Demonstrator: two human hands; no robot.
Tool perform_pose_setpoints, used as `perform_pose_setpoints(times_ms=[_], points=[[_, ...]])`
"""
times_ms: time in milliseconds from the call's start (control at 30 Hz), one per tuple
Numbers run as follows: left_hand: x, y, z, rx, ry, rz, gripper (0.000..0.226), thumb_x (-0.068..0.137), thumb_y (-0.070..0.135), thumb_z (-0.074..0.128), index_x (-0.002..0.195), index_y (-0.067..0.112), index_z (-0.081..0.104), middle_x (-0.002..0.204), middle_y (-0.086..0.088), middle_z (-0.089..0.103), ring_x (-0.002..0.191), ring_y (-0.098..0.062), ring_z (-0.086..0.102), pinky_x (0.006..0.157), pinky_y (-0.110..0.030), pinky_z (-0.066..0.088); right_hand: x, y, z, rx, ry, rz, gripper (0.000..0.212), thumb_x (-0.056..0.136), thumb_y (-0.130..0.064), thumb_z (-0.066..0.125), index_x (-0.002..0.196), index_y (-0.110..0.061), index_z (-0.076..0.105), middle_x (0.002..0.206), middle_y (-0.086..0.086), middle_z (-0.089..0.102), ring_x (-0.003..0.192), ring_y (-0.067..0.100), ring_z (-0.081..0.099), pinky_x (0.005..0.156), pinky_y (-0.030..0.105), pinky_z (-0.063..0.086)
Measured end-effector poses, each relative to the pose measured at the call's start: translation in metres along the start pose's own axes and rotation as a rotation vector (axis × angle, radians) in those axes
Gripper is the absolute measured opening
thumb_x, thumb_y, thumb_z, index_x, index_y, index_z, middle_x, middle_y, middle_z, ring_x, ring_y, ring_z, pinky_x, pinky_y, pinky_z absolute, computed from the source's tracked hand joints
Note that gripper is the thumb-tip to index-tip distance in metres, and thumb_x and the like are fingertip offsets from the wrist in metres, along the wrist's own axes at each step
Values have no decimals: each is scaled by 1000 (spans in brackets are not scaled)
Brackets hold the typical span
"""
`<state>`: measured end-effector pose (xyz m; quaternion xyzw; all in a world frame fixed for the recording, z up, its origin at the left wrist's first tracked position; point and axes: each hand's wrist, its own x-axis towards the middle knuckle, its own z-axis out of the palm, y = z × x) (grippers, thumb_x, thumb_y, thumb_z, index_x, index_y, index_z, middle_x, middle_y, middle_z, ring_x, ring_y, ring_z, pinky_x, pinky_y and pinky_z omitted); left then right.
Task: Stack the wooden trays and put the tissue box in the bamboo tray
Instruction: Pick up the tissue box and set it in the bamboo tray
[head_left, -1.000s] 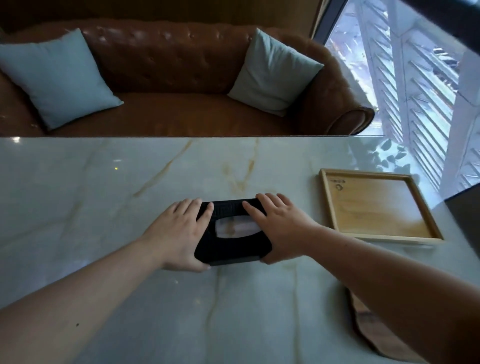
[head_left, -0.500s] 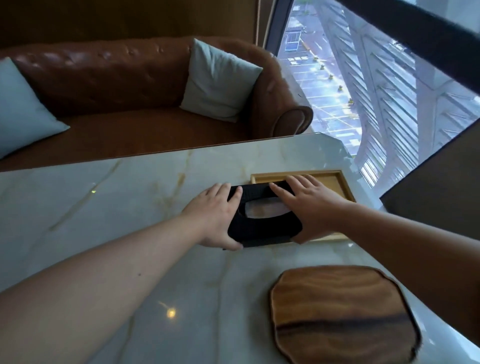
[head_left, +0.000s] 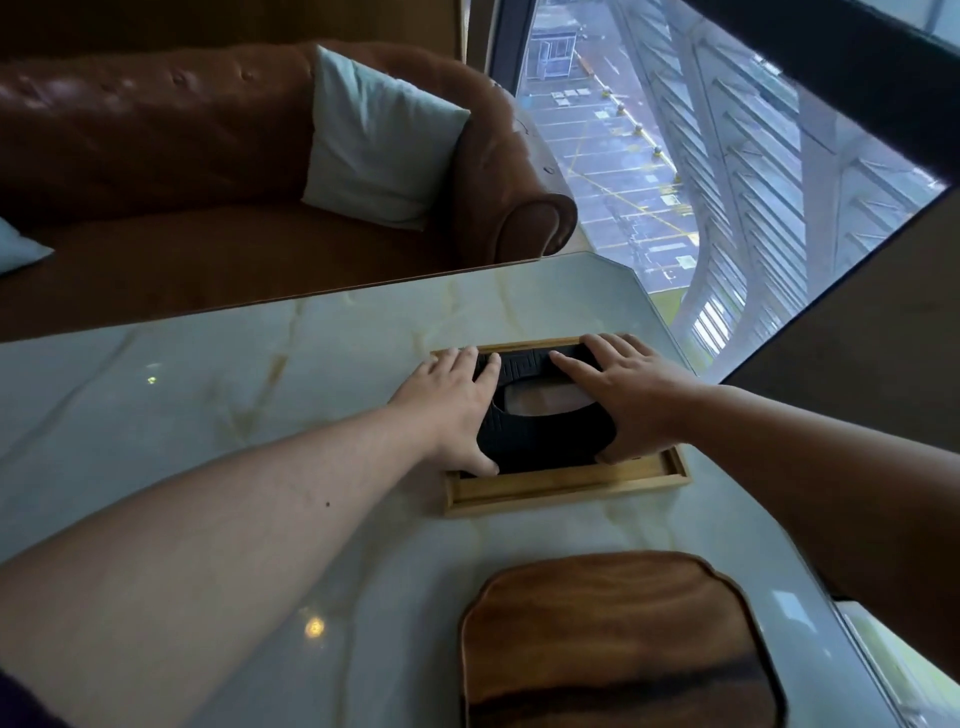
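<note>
Bench: pale marble, bare on my left side, carrying everything else.
Left hand: my palm presses the left end of the tissue box; its fingers lie flat over the top edge and the thumb hooks the near corner, closed on the box.
Tissue box: black, with its oval opening facing up; it sits inside the bamboo tray, held between both hands. I cannot tell whether its base rests fully on the tray floor.
Bamboo tray: light, rectangular, near the bench's far right corner; its near rim shows clear in front of the box.
Right hand: mirrors the left, spread over the right end and gripping it.
Dark wooden tray: near me on the right, well apart from the bamboo tray, nothing on it.
Step in hand: seating the box in the bamboo tray.
Next move: I judge it calls for letting go with both hands, drawing them back without dragging the box, then dealing with the stacking.
</note>
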<state>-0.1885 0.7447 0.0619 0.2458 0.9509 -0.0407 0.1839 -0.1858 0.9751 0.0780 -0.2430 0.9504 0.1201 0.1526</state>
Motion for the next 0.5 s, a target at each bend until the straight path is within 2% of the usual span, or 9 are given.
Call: perform_pose_setpoints(times_ms=[300, 500], points=[[-1, 6, 7, -15, -10, -9, 127, 59, 72, 64, 149, 16, -7, 160, -19, 0, 147, -35, 1, 120, -48, 11, 3, 2, 9, 2, -43, -5, 129, 55, -67, 68, 153, -27, -5, 156, 20, 17, 146, 35, 11, 121, 44, 14], [-21, 1, 1, -2, -45, -57, 127, 59, 87, 47, 148, 19, -14, 160, -19, -13, 147, -34, -12, 119, -55, 0, 1, -12, -1, -31, -125, 49, 136, 55, -76, 68, 151, -32, -18, 162, 18, -9, 148, 40, -4, 118, 57, 11]])
